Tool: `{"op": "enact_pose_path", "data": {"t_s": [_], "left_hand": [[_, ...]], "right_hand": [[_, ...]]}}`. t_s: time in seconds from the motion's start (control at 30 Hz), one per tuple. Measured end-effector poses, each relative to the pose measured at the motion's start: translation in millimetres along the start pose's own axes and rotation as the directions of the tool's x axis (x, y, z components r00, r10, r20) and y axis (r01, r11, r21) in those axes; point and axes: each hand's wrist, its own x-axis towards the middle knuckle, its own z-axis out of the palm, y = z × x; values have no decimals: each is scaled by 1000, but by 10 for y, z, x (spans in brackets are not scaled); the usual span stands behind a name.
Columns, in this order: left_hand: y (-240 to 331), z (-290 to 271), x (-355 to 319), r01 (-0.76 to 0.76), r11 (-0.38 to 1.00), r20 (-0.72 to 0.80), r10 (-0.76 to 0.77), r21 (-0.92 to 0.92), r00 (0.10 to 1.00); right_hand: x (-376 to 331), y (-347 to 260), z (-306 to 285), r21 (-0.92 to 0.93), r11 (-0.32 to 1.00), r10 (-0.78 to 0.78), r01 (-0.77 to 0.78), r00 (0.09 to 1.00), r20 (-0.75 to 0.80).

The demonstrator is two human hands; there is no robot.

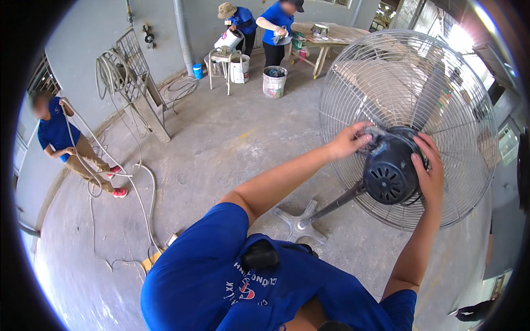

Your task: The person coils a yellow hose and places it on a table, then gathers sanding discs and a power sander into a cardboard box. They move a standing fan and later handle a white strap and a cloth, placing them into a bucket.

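A large pedestal fan stands at the right, its round wire cage (353, 60) facing away from me and its black motor housing (386, 176) turned toward me. My left hand (349, 141) is at the upper left of the housing, fingers closed around a greyish piece that I cannot make out. Against the housing's right side rests my right hand (432, 168), thumb and fingers apart, fingertips close to the rear of the cage. A dark pole (337, 203) slants down from the motor to a grey star-shaped base (301, 223) on the floor.
At the left a person (58, 132) holds a pale hose (152, 204) that trails over the floor. Two people (276, 27) work at the back near a wooden table (331, 36), a small stand (226, 58) and a bucket (274, 83). A coiled hose (110, 69) hangs on a metal frame.
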Motion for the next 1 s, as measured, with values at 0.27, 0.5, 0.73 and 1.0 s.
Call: {"op": "enact_pose_path", "data": {"t_s": [0.27,0.5,0.73,1.0], "left_hand": [[-347,-1164,-918,-276,839,399,78,469,914],[-1393,-3569,-3455,588,408,-152,-718,698,679],[-1802,-4697,-4281,897,346,-393,-811,276,433],[-2137,-5231,-2568,752,569,-286,-699,332,655]], "right_hand": [[291,-663,213,-377,915,191,-145,978,87],[799,-1431,816,-291,926,213,-239,970,-120],[1578,-1524,2668,413,899,-84,-146,868,490],[2137,-747,4583,361,888,8,-284,796,605]]}}
